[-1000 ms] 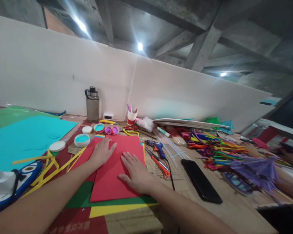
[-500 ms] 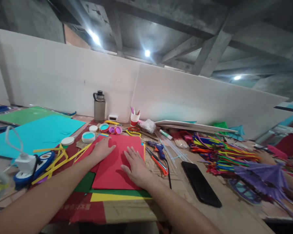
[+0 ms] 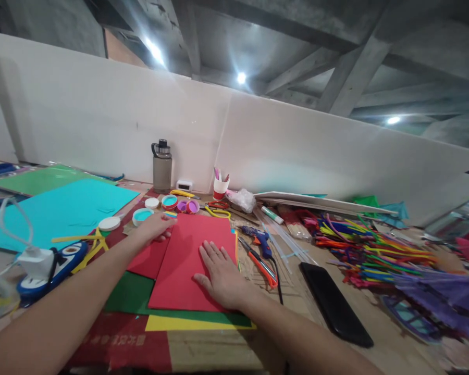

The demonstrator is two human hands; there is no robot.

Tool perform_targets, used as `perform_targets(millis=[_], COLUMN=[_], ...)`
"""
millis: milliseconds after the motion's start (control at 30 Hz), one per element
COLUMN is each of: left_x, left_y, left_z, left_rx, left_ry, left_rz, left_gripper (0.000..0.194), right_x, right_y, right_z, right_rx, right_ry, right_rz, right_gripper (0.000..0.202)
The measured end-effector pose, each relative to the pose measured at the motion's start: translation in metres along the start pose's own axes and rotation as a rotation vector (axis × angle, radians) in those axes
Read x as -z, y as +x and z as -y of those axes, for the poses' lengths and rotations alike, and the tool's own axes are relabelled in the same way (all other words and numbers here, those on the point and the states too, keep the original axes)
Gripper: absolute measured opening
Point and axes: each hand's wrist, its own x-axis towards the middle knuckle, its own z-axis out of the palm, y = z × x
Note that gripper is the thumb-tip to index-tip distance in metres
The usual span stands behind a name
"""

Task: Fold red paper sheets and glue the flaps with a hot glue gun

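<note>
A bright red sheet of paper point(image 3: 187, 250) lies in front of me, over another red sheet point(image 3: 146, 261), dark green paper point(image 3: 128, 294) and a yellow sheet point(image 3: 195, 324). At its upper left corner is my left hand point(image 3: 155, 228), fingers curled in and closed at the paper's edge; the fingertips are partly hidden. My right hand point(image 3: 222, 276) rests flat on the lower right of the top sheet, palm down with fingers spread. Beyond the left hand stand small open tubs of turquoise point(image 3: 143, 216) and purple point(image 3: 188, 206) material.
Right of the papers lie an orange cutter point(image 3: 262, 265), a blue glue gun point(image 3: 260, 239), a black phone point(image 3: 334, 302) and many pipe cleaners point(image 3: 375, 245). A purple paper umbrella point(image 3: 449, 297) sits far right. Leftward are a power strip point(image 3: 50, 276) and turquoise sheets point(image 3: 62, 208); a bottle point(image 3: 162, 169) stands behind.
My left hand has gone from lying on the red paper to its upper left edge, fingers now curled. The right hand stays flat. The view has shifted slightly.
</note>
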Motion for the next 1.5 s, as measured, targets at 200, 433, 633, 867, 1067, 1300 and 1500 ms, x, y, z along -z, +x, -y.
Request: perform_targets(millis=[200, 433, 633, 867, 1067, 1300, 1500], left_x=[-0.004, -0.003, -0.005, -0.013, -0.03, -0.031, -0.026], left_y=[-0.007, 0.002, 0.003, 0.002, -0.004, -0.007, -0.009], left_z=[-0.003, 0.004, 0.008, 0.012, 0.016, 0.011, 0.004], left_rx=[0.058, 0.133, 0.126, -0.162, -0.024, -0.031, -0.101], left_ry=[-0.013, -0.008, 0.051, 0.249, -0.111, -0.481, -0.503], left_rz=[0.028, -0.012, 0.023, -0.139, -0.015, 0.003, -0.033], left_gripper=[0.031, 0.028, 0.035, 0.03, 0.028, 0.027, 0.022], right_x=[-0.001, 0.0, 0.003, 0.004, 0.004, 0.008, 0.008], right_y=[-0.001, 0.0, 0.0, -0.002, -0.003, 0.004, 0.008], right_z=[0.001, 0.002, 0.001, 0.002, 0.004, -0.011, -0.033], right_rx=[-0.018, -0.045, -0.051, -0.033, -0.04, -0.266, -0.413], right_ry=[0.024, 0.068, 0.094, 0.107, 0.126, 0.24, 0.489], right_rz=[-0.013, 0.009, 0.019, 0.006, -0.005, -0.378, -0.567], right_gripper=[0.074, 0.07, 0.067, 0.067, 0.067, 0.056, 0.074])
